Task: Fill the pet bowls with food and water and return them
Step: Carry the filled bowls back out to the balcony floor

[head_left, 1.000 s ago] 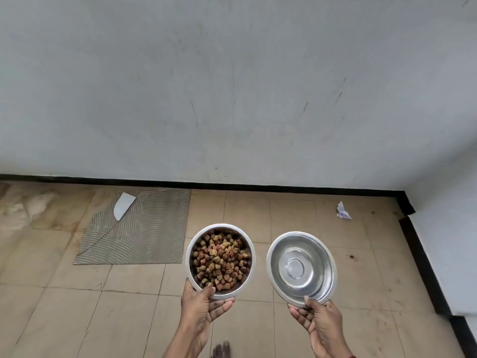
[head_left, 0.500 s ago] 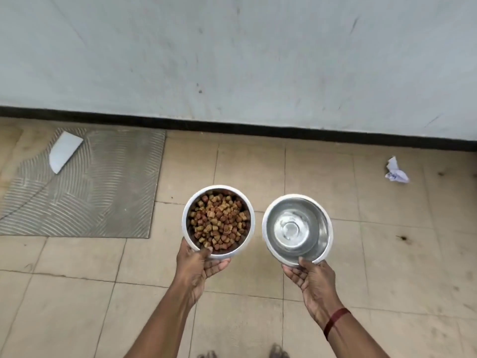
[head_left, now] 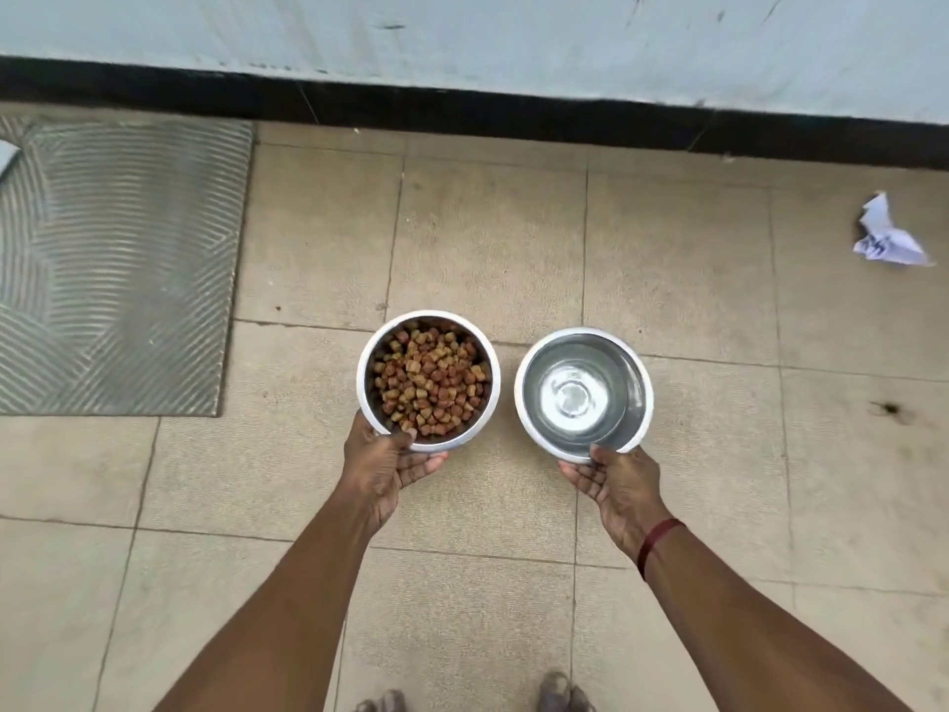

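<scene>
Two steel pet bowls hang side by side above the tiled floor. The left bowl (head_left: 365,382) is heaped with brown kibble (head_left: 430,386). My left hand (head_left: 382,462) grips its near rim, thumb over the edge and fingers underneath. The right bowl (head_left: 637,375) holds clear water, its bottom shining through. My right hand (head_left: 616,480) holds that bowl's near rim the same way, with a red thread around the wrist. Both arms stretch forward and down.
A grey ribbed mat (head_left: 118,264) lies on the floor at the left with a white scrap (head_left: 6,155) at its edge. A crumpled paper (head_left: 886,238) lies at the right. A black skirting (head_left: 462,113) runs along the wall. My feet (head_left: 472,698) show at the bottom.
The view has tilted down and closed in on the floor. Both bowls have gone lower toward the tiles near the wall, still held level in my hands.
</scene>
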